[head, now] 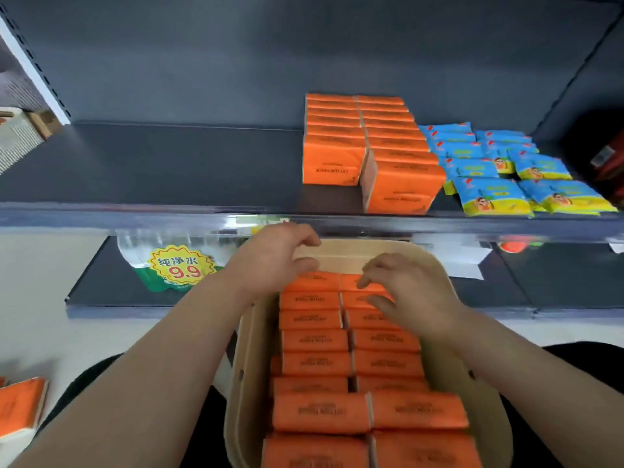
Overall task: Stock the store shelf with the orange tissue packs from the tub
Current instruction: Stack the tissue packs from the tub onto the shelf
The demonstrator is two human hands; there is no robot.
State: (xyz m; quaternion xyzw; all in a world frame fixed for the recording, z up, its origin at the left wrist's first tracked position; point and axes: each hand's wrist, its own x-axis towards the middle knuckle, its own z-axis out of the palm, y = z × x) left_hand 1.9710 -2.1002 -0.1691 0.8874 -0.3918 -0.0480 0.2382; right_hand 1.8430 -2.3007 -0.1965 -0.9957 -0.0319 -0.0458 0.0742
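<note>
Loose pack (pixel 20 407): one orange pack lies at your lower left, well apart from the tub.
Tub (pixel 250 349): a beige tub sits right in front of you, between your forearms.
Packs (pixel 320 412): orange tissue packs fill the tub in two columns, lying flat, each touching the next.
Right hand (pixel 408 288): your fingers are bent and loosely spread, with the tips resting on the far packs of the right column; nothing is lifted.
Left hand (pixel 273 258): your fingers curl over the far end of the left column, by the tub's far wall, with the thumb on the farthest pack; you cannot tell whether it grips that pack.
Water (pixel 182 265): a wrapped bottle pack with a yellow 9.9 tag stands on the lower shelf, beyond your left hand.
Shelf (pixel 152 163): a dark shelf runs above the tub.
Shelved packs (pixel 337 157): two rows of upright orange packs stand right of centre, the right row reaching nearer the front edge.
Blue packs (pixel 489 194): blue-and-yellow packs lie just beside the orange rows, on the right.
</note>
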